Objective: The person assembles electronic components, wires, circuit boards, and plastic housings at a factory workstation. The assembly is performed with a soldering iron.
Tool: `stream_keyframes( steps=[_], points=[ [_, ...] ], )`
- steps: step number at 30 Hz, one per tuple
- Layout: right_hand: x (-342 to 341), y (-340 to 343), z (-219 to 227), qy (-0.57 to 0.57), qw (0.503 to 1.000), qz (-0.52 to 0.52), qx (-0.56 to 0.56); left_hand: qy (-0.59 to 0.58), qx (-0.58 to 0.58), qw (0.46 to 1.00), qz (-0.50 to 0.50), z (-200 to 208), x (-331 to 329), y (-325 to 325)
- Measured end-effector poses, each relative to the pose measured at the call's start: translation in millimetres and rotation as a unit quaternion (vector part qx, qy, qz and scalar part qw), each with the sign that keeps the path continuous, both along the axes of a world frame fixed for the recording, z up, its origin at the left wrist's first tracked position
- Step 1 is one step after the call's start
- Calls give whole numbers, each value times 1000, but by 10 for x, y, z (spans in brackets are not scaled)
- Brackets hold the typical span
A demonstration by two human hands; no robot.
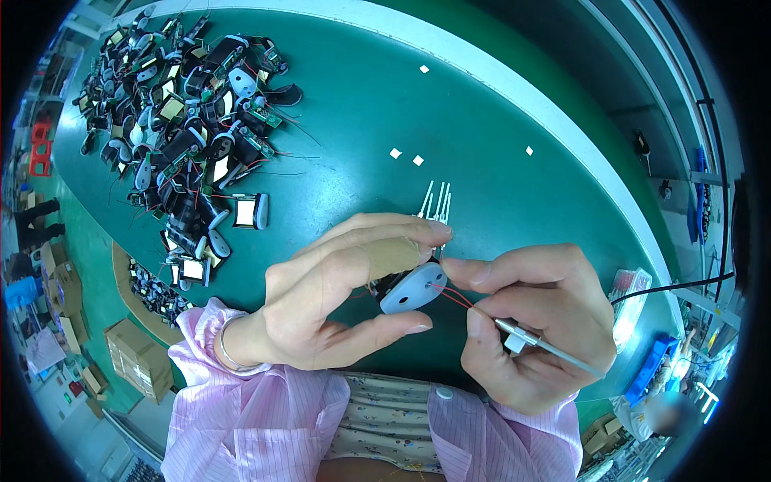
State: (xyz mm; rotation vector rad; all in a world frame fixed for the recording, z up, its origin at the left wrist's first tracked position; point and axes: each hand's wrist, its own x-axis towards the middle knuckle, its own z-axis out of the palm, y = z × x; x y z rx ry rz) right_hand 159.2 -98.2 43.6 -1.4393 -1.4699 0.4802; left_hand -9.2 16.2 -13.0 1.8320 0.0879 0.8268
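Observation:
My left hand (329, 297) is closed around a small black housing whose grey oval end cap (414, 289) has several holes and faces me. A tan wrap covers one of its fingers. Two thin red wires (456, 297) run from the cap toward my right hand (542, 321). That hand is closed on a thin pale rod with a small white tab (518, 341), and its index fingertip comes close to the housing. What the red wires reach at their right end is hidden by the fingers. Just beyond my left fingertips lie several thin white sticks (436, 205).
A large heap of similar black housings (185, 120) with wires and green boards covers the table's left side. Small white squares (418, 161) are scattered on the green table (345, 88). A clear container (630, 297) and black cable (675, 287) are at right; cardboard boxes (138, 357) stand lower left.

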Motion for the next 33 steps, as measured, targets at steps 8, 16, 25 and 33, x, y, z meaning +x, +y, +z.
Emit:
stream_keyframes(
  steps=[8, 16, 25, 33],
  points=[
    [5, 0, 33, -15, 1000, 18, 1, 3, -6, 1000, 9, 24, -14, -24],
    [-27, 24, 64, -17, 1000, 14, -12, 6, 35, 999, 30, 31, -10, -38],
    [-53, 52, 73, -71, 997, -6, -7, 13, 31, 999, 28, 23, -2, -27],
    [-97, 51, 83, -61, 998, -16, -4, 20, 27, 999, 15, 36, -20, -10]
  ],
)
